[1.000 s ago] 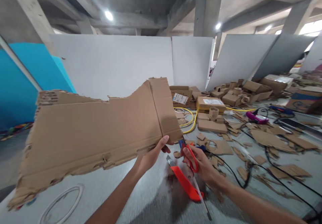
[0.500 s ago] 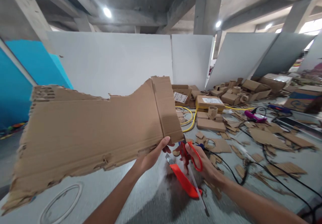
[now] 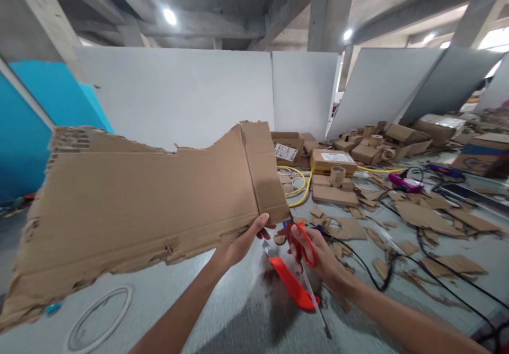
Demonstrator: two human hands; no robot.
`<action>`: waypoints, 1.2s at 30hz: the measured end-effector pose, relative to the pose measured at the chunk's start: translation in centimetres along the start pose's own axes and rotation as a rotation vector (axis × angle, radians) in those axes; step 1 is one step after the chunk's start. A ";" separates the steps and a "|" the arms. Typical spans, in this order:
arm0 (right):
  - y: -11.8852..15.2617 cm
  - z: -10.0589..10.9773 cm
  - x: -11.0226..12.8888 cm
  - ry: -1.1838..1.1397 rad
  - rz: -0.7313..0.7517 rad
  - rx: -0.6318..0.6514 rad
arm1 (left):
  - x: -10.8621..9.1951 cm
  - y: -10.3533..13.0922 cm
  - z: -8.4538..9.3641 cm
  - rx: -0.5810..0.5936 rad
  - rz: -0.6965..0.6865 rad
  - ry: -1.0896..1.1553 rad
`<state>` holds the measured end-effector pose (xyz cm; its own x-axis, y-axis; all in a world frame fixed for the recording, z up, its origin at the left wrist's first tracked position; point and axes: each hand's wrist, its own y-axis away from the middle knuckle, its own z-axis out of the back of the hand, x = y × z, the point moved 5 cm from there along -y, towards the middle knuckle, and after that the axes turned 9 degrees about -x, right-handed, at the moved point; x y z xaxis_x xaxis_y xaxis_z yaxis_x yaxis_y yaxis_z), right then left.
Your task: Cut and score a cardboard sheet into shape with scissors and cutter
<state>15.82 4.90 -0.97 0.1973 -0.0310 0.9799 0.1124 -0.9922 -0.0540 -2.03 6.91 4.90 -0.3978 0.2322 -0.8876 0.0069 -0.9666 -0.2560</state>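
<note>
A large torn-edged cardboard sheet (image 3: 151, 200) is held up above the table, with a crease near its right end. My left hand (image 3: 248, 237) grips its lower edge, thumb on the front face and fingers behind. My right hand (image 3: 314, 253) is closed round the red handles of a pair of scissors (image 3: 305, 245). The scissors' blades meet the sheet's lower right corner and are mostly hidden there. Below the hands, a red-handled saw-like tool (image 3: 292, 285) with a metal end lies on the table, beside a thin metal rod (image 3: 316, 306).
Cardboard scraps (image 3: 429, 219) and black cables (image 3: 382, 280) spread over the right side. Cardboard boxes (image 3: 332, 162) and a yellow cable (image 3: 304, 192) lie further back. A white ring (image 3: 99, 319) lies at the lower left. White panels (image 3: 178, 99) stand behind the table.
The sheet's left end has tilted slightly upward. The scissors stay at the lower right corner, their handles shifted a little. Both hands keep their hold.
</note>
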 end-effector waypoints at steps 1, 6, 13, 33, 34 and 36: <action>0.1 0.0 0.1 0.004 -0.004 -0.001 | -0.1 0.0 -0.1 0.005 0.006 -0.003; 0.5 -0.1 0.9 -0.033 -0.014 0.024 | -0.3 0.3 -0.5 0.021 0.018 0.022; 0.7 -0.1 1.0 0.010 0.003 0.019 | -0.1 0.2 -0.5 0.042 0.009 0.044; 0.2 0.4 0.4 -0.021 0.090 0.003 | -0.3 0.8 -0.7 0.053 -0.008 -0.017; 0.2 0.4 0.4 -0.020 0.096 -0.003 | -0.4 0.9 -0.7 0.054 -0.015 -0.005; 0.2 0.3 0.5 -0.007 0.098 -0.007 | -0.1 0.8 -0.8 0.057 -0.026 0.012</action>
<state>16.27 4.69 -0.60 0.2139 -0.1272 0.9685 0.0858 -0.9852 -0.1484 -1.28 6.23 4.51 -0.3866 0.2584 -0.8853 -0.0554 -0.9647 -0.2574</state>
